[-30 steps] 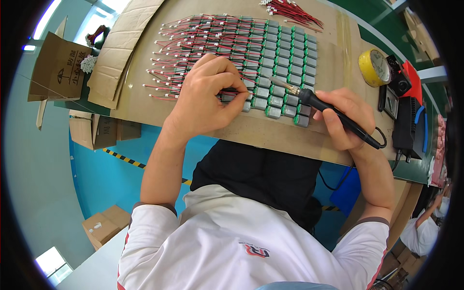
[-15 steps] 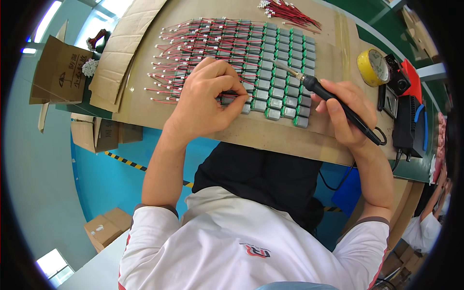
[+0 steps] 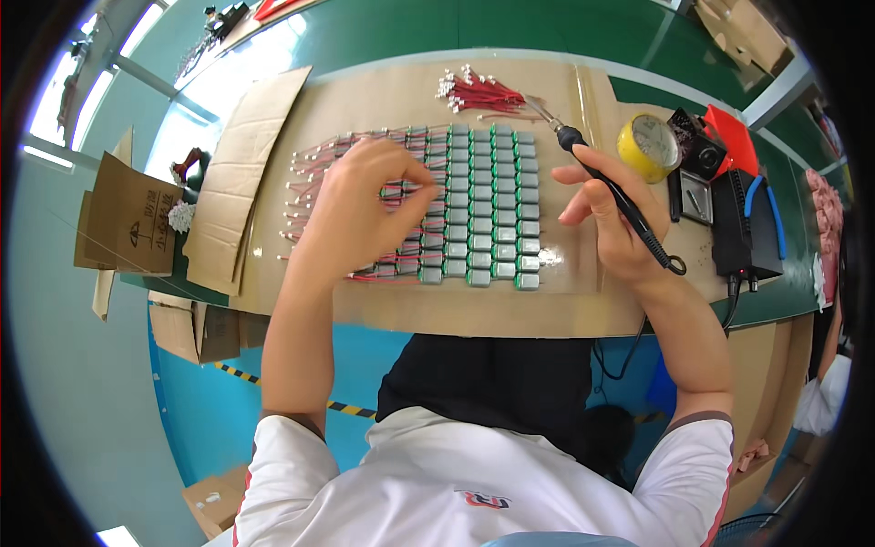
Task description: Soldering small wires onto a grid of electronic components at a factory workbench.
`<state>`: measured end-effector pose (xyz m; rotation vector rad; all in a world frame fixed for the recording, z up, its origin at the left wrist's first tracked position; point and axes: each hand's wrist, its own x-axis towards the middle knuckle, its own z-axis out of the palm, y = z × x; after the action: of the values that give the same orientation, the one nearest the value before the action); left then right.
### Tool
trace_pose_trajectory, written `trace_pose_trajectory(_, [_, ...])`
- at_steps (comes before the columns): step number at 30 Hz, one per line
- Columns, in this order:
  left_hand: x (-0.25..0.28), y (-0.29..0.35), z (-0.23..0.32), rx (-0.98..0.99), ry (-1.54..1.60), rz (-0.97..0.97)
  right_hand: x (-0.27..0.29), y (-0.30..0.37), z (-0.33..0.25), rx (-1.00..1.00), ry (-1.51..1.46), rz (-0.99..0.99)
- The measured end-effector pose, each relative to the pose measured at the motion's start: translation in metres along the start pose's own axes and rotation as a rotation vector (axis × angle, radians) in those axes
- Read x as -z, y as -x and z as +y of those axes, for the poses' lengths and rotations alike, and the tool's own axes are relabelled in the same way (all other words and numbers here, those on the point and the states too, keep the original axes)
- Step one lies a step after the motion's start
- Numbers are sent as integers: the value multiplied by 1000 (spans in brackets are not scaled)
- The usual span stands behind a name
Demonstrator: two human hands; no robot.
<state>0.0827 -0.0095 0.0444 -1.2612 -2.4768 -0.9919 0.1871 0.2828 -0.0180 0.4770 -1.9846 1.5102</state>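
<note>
Rows of small grey battery cells with green ends [image 3: 480, 201] lie side by side on the cardboard-covered bench. Red wire leads with white plugs [image 3: 305, 196] trail from the left-hand rows. Over these wired cells hovers my left hand [image 3: 351, 196], its thumb and forefinger curled together in a pinch; anything between the fingertips is too small to make out. In my right hand [image 3: 624, 242] I hold a black soldering iron [image 3: 629, 208] like a pen. Its metal tip points up and left, close in view to a loose bundle of red wires with white plugs [image 3: 483, 93].
Right of the cells are yellow tape [image 3: 649, 148], a small metal-framed tray [image 3: 697, 199], a black power unit [image 3: 743, 232], blue-handled tool [image 3: 777, 219] and red bin [image 3: 732, 141]. Folded cardboard [image 3: 241, 173] and a carton [image 3: 128, 219] stand left. A cord hangs below the bench edge.
The view has shifted, so the bench sits lower in the picture. The soldering iron has moved away from the cells toward the loose wires. My left hand has shifted left across the rows, still pinched.
</note>
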Motion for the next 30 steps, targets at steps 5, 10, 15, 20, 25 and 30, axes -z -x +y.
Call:
trace_pose_trajectory(5, [-32, -83, -30, 69, -86, -171, 6, -3, 2, -21, 20, 79])
trace_pose_trajectory(10, [-62, -122, -48, 177, -139, -352, 6, -5, 7, -33, 60, 77])
trace_pose_trajectory(15, [-77, -122, -63, 107, -194, -354, 8, -10, 6, 15, 55, 85])
trace_pose_trajectory(20, [-76, -119, -67, 100, -202, -343, 7, -11, 5, 33, 42, 82])
trace_pose_trajectory(25, [-57, -106, -33, 174, -61, -227, 9, -10, 5, -134, -46, 227])
trace_pose_trajectory(30, [-41, -62, 18, 301, 242, -171, 8, -15, -1, -339, -196, 229])
